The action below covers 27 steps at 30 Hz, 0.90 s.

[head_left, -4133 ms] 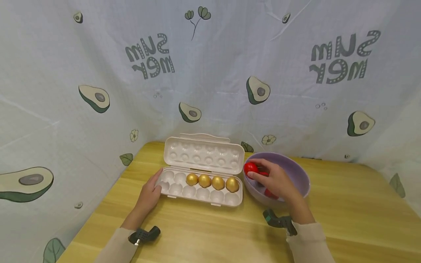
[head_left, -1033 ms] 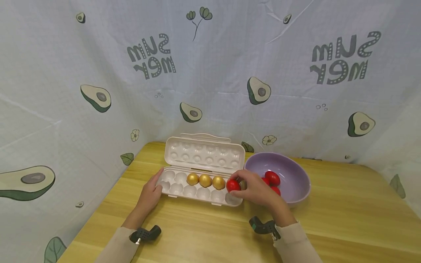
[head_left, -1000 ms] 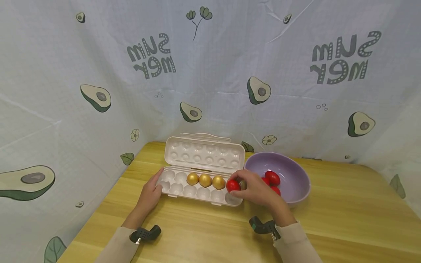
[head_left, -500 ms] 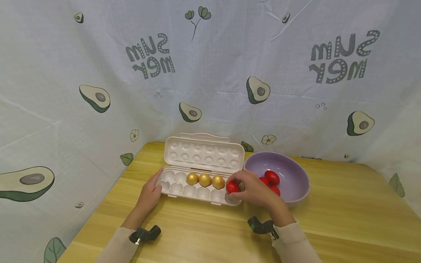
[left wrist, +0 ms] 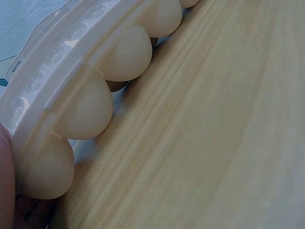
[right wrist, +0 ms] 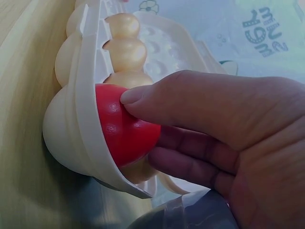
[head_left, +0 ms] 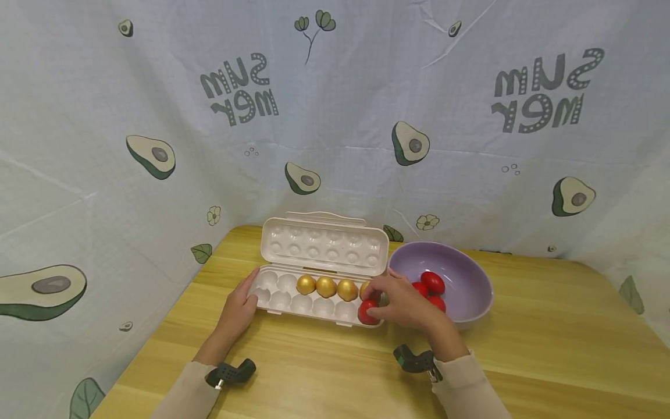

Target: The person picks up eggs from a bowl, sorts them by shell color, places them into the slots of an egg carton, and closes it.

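A pale plastic egg box [head_left: 301, 304] lies with its lid [head_left: 324, 235] folded back. My left hand [head_left: 237, 314] grips its left end, thumb at the rim; in the left wrist view some fingers reach beneath the box. With thumb and fingers, my right hand [head_left: 403, 302] pinches a red egg [head_left: 368, 313] at the front-row cup on the right end. In the right wrist view the red egg [right wrist: 126, 126] sits low in that cup, my thumb on it. Several gold eggs [head_left: 326, 287] fill part of the back row; the rightmost is partly hidden by my right hand.
A purple bowl [head_left: 466, 285] stands just right of the box, with red eggs [head_left: 432, 283] inside, partly covered by my right hand. Wooden tabletop [head_left: 324, 366] extends in front. A printed cloth [head_left: 345, 116] hangs behind the table.
My right hand has brought a red egg from the bowl to the box's right end, then lowered it forward into the front corner cup. The rightmost gold egg shows again. My left hand stays put.
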### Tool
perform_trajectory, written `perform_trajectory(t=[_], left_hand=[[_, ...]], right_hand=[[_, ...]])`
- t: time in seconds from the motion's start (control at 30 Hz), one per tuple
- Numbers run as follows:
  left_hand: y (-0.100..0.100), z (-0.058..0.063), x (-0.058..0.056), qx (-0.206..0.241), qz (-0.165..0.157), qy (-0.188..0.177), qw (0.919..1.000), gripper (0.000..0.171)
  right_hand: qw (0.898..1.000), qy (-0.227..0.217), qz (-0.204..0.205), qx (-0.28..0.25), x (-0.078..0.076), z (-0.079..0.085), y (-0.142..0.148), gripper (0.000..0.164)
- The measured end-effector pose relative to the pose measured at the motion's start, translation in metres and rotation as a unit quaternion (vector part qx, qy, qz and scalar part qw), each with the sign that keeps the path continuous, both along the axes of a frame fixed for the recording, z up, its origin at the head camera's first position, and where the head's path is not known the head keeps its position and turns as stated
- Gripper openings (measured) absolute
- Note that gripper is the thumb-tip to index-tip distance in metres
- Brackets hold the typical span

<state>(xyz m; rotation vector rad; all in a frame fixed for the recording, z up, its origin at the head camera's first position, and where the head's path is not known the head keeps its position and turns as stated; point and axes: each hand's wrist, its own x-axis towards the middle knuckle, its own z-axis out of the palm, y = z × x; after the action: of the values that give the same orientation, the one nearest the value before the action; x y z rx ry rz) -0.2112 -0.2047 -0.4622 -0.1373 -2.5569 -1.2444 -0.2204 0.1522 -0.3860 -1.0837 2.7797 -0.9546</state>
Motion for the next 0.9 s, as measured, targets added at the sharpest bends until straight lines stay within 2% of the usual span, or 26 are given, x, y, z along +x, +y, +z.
perform_trajectory(t=[0.23,0.4,0.6,0.73,0.9], left_hand=[[-0.002,-0.001,0.000,-0.010,-0.003,0.013,0.9999,0.058],[-0.002,-0.002,0.000,-0.008,-0.002,0.014,0.9999,0.059],[-0.001,-0.003,0.000,-0.010,-0.002,0.015,0.9998,0.058],[-0.002,-0.004,-0.001,-0.003,-0.002,0.008,1.0000,0.058],[-0.002,-0.003,-0.001,-0.004,-0.003,0.011,0.9999,0.058]], right_hand=[[1.000,-0.003,0.001,0.006,-0.001,-0.001,0.000,0.017],[1.000,-0.015,-0.007,-0.010,-0.001,0.000,0.002,0.011],[0.993,-0.056,-0.077,-0.070,0.000,0.003,0.008,0.012],[0.986,-0.035,-0.120,-0.109,-0.003,0.003,0.013,0.015],[0.977,0.006,-0.181,-0.109,-0.008,0.003,0.022,0.020]])
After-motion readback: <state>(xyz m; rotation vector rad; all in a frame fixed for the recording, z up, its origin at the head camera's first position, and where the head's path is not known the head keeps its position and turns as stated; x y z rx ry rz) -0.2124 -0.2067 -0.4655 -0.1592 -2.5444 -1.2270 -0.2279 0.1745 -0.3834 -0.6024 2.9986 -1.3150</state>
